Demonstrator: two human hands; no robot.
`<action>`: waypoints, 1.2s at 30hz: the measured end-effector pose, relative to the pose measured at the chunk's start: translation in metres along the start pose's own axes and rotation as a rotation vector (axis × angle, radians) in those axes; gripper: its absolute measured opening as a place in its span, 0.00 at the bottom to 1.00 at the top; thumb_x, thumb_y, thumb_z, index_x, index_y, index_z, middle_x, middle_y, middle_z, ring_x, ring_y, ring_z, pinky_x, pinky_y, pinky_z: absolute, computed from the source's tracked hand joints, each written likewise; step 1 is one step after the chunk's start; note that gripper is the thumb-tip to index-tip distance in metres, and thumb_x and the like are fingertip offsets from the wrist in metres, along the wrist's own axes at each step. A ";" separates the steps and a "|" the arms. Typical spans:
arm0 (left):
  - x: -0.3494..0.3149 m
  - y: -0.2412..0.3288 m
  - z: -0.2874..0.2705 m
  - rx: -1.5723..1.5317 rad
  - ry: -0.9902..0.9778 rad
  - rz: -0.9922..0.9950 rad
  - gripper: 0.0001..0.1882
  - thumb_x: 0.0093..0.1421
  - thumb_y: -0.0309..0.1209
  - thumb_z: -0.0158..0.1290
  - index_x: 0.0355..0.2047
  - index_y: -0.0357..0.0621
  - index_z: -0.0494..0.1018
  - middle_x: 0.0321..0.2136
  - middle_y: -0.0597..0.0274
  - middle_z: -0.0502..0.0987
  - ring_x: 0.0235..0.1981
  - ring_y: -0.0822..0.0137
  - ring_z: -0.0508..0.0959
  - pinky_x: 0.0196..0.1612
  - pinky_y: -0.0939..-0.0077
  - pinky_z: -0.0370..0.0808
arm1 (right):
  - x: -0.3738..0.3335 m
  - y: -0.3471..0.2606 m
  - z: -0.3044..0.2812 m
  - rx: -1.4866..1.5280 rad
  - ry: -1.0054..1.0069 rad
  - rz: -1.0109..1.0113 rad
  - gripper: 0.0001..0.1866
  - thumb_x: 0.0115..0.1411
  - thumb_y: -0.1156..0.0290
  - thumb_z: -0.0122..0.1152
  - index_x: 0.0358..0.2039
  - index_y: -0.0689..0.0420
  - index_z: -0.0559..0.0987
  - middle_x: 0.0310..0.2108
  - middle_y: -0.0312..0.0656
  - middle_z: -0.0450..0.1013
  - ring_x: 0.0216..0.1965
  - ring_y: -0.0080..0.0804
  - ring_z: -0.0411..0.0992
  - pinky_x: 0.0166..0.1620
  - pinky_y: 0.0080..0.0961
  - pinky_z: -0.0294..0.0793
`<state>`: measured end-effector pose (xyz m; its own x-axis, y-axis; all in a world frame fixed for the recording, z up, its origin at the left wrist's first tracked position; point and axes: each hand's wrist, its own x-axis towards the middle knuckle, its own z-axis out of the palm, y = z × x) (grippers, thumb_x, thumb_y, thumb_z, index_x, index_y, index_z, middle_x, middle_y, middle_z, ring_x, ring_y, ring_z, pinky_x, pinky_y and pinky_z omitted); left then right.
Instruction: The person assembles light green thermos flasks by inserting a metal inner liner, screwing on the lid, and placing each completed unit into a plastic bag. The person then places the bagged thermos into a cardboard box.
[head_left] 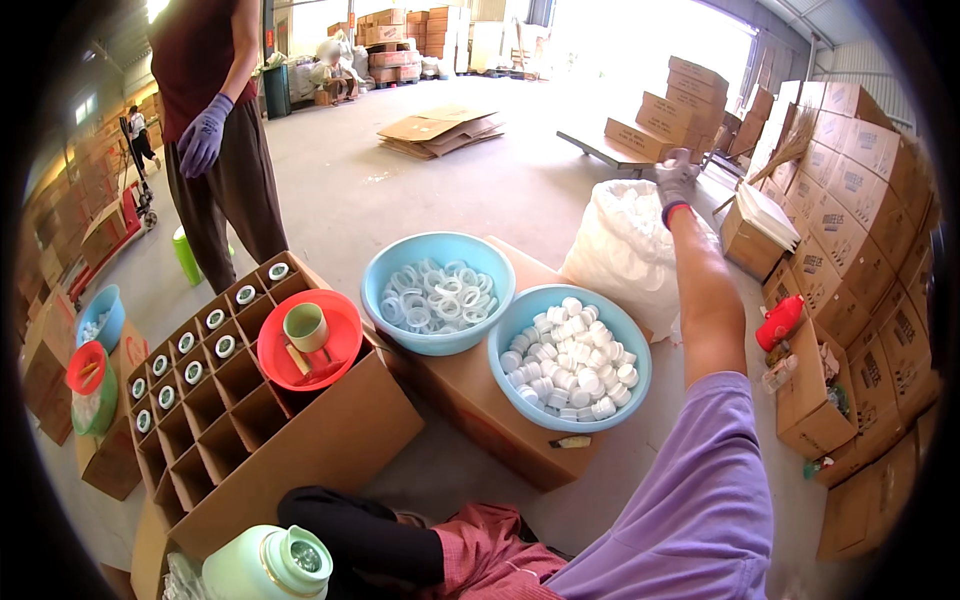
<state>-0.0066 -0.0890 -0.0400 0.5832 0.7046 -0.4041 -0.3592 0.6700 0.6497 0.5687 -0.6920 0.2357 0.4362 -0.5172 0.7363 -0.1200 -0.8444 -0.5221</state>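
Observation:
My right arm, in a purple sleeve, stretches far forward on the right. At its end my gloved right hand (678, 183) is above the far edge of a white sack (625, 245), fingers curled closed; what they hold, if anything, is hidden. My left hand is out of view. Before me a light-blue basin (497, 350) is heaped with white caps (580, 365). Beside it another blue basin (400, 337) holds translucent plastic rings (440, 293). A pale green thermos flask (255, 565) with an uncovered mouth leans near my leg.
A divided carton (300, 450) holds several bottle-like items with white tops; a red bowl (340, 375) with a green cup rests on it. A co-worker in purple gloves (205, 135) stands at left. Stacked cartons (850, 200) line the right; flattened cardboard (435, 130) lies ahead.

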 end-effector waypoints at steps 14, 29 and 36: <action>-0.020 0.014 -0.014 -0.511 -0.168 0.008 0.08 0.64 0.27 0.46 0.35 0.37 0.75 0.29 0.58 0.80 0.36 0.64 0.81 0.49 0.62 0.81 | -0.516 -0.291 -0.181 1.533 -1.233 -0.983 0.28 0.55 0.65 0.71 0.53 0.61 0.71 0.42 0.50 0.72 0.39 0.49 0.75 0.40 0.33 0.78; -0.019 0.004 -0.007 -0.189 -0.062 0.318 0.08 0.61 0.26 0.48 0.38 0.36 0.74 0.30 0.58 0.78 0.32 0.64 0.79 0.43 0.59 0.81 | -0.578 -0.310 -0.192 1.055 -1.204 -0.780 0.10 0.69 0.63 0.49 0.41 0.56 0.66 0.22 0.51 0.73 0.23 0.55 0.74 0.25 0.45 0.71; -0.014 0.034 0.011 -0.035 0.009 0.377 0.06 0.61 0.28 0.49 0.39 0.46 0.71 0.29 0.67 0.72 0.34 0.69 0.74 0.47 0.66 0.76 | -0.567 -0.307 -0.150 1.272 -1.760 -0.735 0.13 0.67 0.70 0.51 0.49 0.62 0.70 0.33 0.52 0.74 0.32 0.45 0.76 0.37 0.37 0.74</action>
<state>-0.0191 -0.0786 -0.0056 0.3987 0.9053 -0.1462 -0.5727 0.3703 0.7314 0.2242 -0.1603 0.0432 0.2991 0.9170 0.2638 0.4940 0.0877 -0.8650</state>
